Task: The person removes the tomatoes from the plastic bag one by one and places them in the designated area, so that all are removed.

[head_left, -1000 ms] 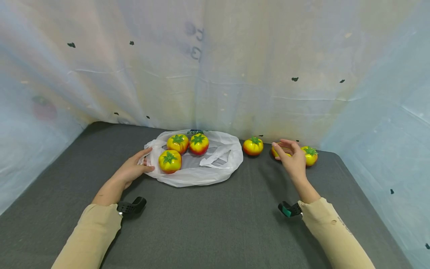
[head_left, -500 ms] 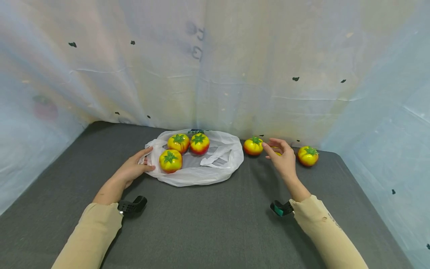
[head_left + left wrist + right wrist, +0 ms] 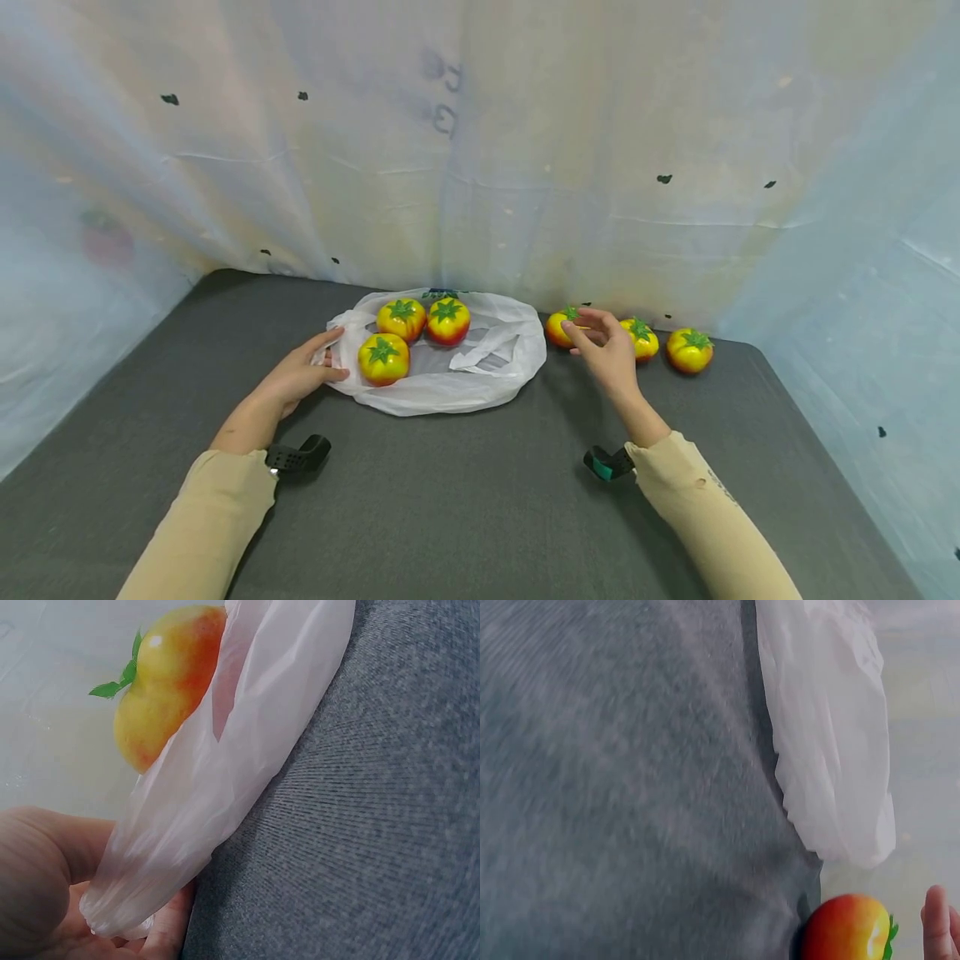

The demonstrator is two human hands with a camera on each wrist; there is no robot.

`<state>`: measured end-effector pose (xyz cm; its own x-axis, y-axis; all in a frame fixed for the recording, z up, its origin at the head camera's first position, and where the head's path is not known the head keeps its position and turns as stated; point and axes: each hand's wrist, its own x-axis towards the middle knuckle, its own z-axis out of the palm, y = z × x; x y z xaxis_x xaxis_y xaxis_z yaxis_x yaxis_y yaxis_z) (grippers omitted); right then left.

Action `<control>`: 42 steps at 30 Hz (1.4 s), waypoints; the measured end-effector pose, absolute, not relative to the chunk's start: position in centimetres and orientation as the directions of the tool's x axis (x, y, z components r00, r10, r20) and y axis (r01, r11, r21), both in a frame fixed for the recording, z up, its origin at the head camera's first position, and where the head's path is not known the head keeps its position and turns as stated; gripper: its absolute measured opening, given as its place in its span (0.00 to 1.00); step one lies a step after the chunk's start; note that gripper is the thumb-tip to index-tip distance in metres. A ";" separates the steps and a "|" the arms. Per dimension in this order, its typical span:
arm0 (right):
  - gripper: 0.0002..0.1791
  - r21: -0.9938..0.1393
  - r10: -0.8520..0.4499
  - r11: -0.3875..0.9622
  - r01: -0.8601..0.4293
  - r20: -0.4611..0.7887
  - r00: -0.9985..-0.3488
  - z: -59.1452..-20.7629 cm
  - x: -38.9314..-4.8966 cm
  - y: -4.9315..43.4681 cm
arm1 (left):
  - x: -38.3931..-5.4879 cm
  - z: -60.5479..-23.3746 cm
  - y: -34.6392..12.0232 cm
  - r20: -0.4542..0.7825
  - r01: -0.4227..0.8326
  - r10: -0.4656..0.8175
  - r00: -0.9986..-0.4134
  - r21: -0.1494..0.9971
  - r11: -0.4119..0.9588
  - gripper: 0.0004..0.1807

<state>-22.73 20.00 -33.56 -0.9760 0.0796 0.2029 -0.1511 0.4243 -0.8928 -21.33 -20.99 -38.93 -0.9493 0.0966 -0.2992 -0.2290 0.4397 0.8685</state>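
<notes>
A white plastic bag (image 3: 435,402) lies spread on the table with its mouth up, and three yellow-and-red tomatoes with green leafy tops show inside, one a front tomato (image 3: 384,360). At the bag's left end my left hand (image 3: 298,373) holds its gathered edge between thumb and fingers; the left wrist view shows the bunched plastic (image 3: 120,904). My right hand (image 3: 609,354) is over the tomato nearest the bag (image 3: 558,331), its loosely bent fingers partly covering that tomato in the head view. In the right wrist view a fingertip (image 3: 935,919) appears beside this tomato (image 3: 844,930), apart from it.
Right of my hand stand a middle tomato (image 3: 640,337), partly behind the hand, and an outer tomato (image 3: 690,350). The dark grey table (image 3: 450,508) meets a pale hanging sheet (image 3: 510,167) close behind the bag and fruit. More sheeting (image 3: 862,333) hangs at the right.
My right hand has moved left, from over the middle tomato to the tomato nearest the bag, uncovering the tomatoes at the right. The left hand keeps its place on the bag.
</notes>
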 end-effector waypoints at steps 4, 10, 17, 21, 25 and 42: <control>0.24 -0.898 0.066 0.406 -0.171 0.215 -0.974 -33.8 -22.9 19.2 | -21.3 -39.0 -21.0 -0.304 -0.236 0.088 -0.949 0.865 0.443 0.46; 0.24 -0.904 0.050 0.382 -0.191 0.226 -0.973 -35.0 -24.0 18.5 | -21.3 -39.1 -20.9 -0.301 -0.237 0.081 -0.950 0.867 0.439 0.46; 0.27 -0.898 0.021 0.403 -0.175 0.200 -0.980 -35.0 -24.3 17.2 | -21.4 -39.1 -20.8 -0.301 -0.249 0.062 -0.952 0.874 0.417 0.47; 0.27 -0.892 0.002 0.421 -0.166 0.184 -0.983 -35.1 -24.5 16.6 | -21.4 -39.2 -20.9 -0.292 -0.241 0.060 -0.954 0.874 0.422 0.47; 0.27 -0.893 -0.025 0.420 -0.161 0.166 -0.986 -35.1 -24.8 15.8 | -21.4 -39.3 -20.9 -0.291 -0.235 0.070 -0.954 0.873 0.427 0.46; 0.30 -0.897 -0.109 0.427 -0.118 0.079 -0.991 -35.8 -25.8 12.2 | -21.2 -39.1 -20.6 -0.297 -0.244 0.060 -0.953 0.870 0.427 0.45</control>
<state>-25.83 12.21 -35.81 -0.9909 -0.1089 0.0786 -0.1181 0.4268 -0.8966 -21.22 -20.64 -39.06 -0.9530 0.0597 -0.2969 -0.2445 0.4272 0.8705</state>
